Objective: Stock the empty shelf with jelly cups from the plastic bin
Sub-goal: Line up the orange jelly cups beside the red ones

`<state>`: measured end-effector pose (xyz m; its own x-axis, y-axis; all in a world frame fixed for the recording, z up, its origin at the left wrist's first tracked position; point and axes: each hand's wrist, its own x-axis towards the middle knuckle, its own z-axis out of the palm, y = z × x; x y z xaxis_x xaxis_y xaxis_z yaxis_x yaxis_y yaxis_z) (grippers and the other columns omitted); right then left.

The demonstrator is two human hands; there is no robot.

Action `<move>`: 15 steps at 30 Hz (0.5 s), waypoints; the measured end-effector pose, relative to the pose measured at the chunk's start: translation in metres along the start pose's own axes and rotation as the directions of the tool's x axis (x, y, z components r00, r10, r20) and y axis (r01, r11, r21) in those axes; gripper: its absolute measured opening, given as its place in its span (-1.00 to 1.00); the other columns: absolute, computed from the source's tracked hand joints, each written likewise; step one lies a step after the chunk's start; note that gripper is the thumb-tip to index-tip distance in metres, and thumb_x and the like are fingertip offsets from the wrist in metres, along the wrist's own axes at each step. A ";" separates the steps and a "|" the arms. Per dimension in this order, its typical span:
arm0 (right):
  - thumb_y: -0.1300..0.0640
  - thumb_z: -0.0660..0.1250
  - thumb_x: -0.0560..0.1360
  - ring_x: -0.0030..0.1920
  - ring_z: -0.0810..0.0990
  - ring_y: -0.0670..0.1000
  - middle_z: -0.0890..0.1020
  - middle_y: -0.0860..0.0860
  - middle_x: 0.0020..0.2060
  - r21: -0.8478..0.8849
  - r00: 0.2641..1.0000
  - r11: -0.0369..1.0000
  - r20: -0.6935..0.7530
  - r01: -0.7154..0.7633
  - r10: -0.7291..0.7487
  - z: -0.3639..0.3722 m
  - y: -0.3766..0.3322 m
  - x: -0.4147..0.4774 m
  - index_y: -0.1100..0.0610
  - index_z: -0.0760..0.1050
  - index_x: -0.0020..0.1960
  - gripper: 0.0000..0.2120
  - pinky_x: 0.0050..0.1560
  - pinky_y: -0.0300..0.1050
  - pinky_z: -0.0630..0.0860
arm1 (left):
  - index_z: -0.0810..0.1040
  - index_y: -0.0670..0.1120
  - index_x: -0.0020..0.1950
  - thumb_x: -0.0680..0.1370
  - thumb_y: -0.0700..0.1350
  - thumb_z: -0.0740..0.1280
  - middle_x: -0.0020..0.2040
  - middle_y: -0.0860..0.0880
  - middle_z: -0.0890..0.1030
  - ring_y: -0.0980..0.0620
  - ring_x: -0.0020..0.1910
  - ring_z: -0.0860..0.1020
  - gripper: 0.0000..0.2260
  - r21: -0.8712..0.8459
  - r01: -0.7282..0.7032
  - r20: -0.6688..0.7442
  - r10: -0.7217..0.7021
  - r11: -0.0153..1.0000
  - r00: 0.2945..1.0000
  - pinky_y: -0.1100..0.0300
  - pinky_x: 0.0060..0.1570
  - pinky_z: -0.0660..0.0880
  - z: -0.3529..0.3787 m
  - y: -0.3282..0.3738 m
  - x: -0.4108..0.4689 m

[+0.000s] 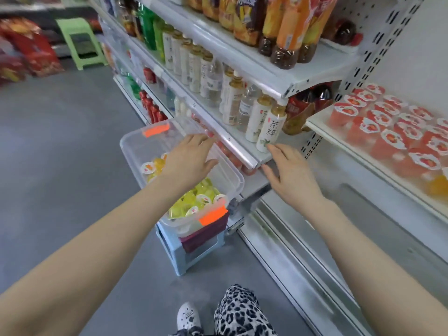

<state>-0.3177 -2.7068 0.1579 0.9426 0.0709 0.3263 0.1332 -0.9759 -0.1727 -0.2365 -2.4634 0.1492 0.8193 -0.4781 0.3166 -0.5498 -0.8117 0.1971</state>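
A clear plastic bin with orange latches sits on a light blue stool beside the shelving. Several yellow and orange jelly cups lie inside it. My left hand hovers over the bin with fingers spread and holds nothing. My right hand is open too, just right of the bin near the shelf edge, with nothing in it. At the right, a white shelf carries several red jelly cups in rows, and one orange cup stands at its near end.
Tea bottles and other drinks fill the shelves above the bin. The light blue stool stands on the grey floor. A green stool and red snack bags lie far left. My leg and shoe show at the bottom.
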 end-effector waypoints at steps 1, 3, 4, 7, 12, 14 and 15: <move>0.09 0.31 0.56 0.19 0.48 0.23 0.52 0.19 0.23 0.024 0.999 0.999 0.012 0.029 -0.030 0.012 -0.006 0.007 0.25 0.41 0.37 -0.57 0.21 0.09 0.42 | 0.48 -0.13 0.35 0.50 0.02 0.41 0.24 -0.13 0.54 -0.18 0.26 0.46 -0.53 0.006 0.035 0.009 -0.035 0.999 0.999 -0.03 0.16 0.46 0.004 -0.013 -0.006; 0.06 0.24 0.56 0.16 0.50 0.22 0.53 0.18 0.19 0.069 0.995 0.994 0.054 0.080 -0.083 0.036 -0.017 0.023 0.25 0.43 0.35 -0.57 0.17 0.10 0.46 | 0.50 -0.14 0.33 0.49 0.02 0.42 0.20 -0.14 0.56 -0.20 0.23 0.48 -0.54 0.017 0.105 0.029 -0.105 0.994 0.994 -0.07 0.12 0.48 0.015 -0.039 -0.017; 0.03 0.21 0.56 0.15 0.51 0.22 0.53 0.17 0.18 0.085 0.990 0.991 0.083 0.105 -0.112 0.049 -0.021 0.031 0.26 0.44 0.34 -0.56 0.17 0.10 0.47 | 0.51 -0.14 0.31 0.49 0.02 0.42 0.19 -0.14 0.57 -0.21 0.21 0.49 -0.55 0.022 0.142 0.040 -0.142 0.990 0.989 -0.07 0.11 0.48 0.021 -0.053 -0.024; 0.00 0.21 0.52 0.18 0.52 0.21 0.56 0.18 0.19 0.124 0.971 0.979 0.154 0.165 -0.183 0.087 -0.034 0.056 0.27 0.47 0.32 -0.53 0.19 0.09 0.49 | 0.54 -0.15 0.27 0.48 -0.01 0.43 0.14 -0.14 0.58 -0.22 0.17 0.51 -0.59 0.047 0.279 0.054 -0.281 0.959 0.958 -0.07 0.06 0.51 0.036 -0.090 -0.043; 0.12 0.26 0.50 0.16 0.53 0.23 0.55 0.18 0.19 0.198 0.901 0.946 0.306 0.255 -0.307 0.143 -0.047 0.105 0.27 0.44 0.34 -0.55 0.23 0.05 0.42 | 0.56 -0.16 0.27 0.45 -0.06 0.48 0.13 -0.15 0.59 -0.23 0.17 0.51 -0.58 0.108 0.405 0.099 -0.415 0.908 0.905 -0.06 0.18 0.47 0.059 -0.129 -0.056; 0.21 0.30 0.49 0.19 0.50 0.21 0.51 0.17 0.24 0.196 0.850 0.938 0.402 0.285 -0.342 0.169 -0.050 0.126 0.25 0.37 0.39 -0.52 0.24 0.08 0.43 | 0.56 -0.16 0.26 0.44 -0.06 0.49 0.14 -0.15 0.59 -0.22 0.18 0.51 -0.57 0.122 0.417 0.114 -0.430 0.901 0.896 -0.05 0.21 0.46 0.069 -0.137 -0.052; 0.22 0.30 0.50 0.20 0.49 0.21 0.49 0.17 0.25 0.175 0.824 0.939 0.451 0.296 -0.344 0.182 -0.053 0.137 0.22 0.34 0.42 -0.51 0.23 0.07 0.43 | 0.56 -0.16 0.26 0.43 -0.06 0.50 0.13 -0.15 0.59 -0.22 0.18 0.51 -0.57 0.133 0.417 0.119 -0.432 0.899 0.894 -0.05 0.21 0.46 0.075 -0.142 -0.049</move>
<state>-0.1403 -2.6081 0.0425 0.8686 0.4871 -0.0905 0.4580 -0.8592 -0.2281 -0.1868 -2.3501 0.0362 0.9894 -0.1163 0.0870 -0.1309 -0.9738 0.1861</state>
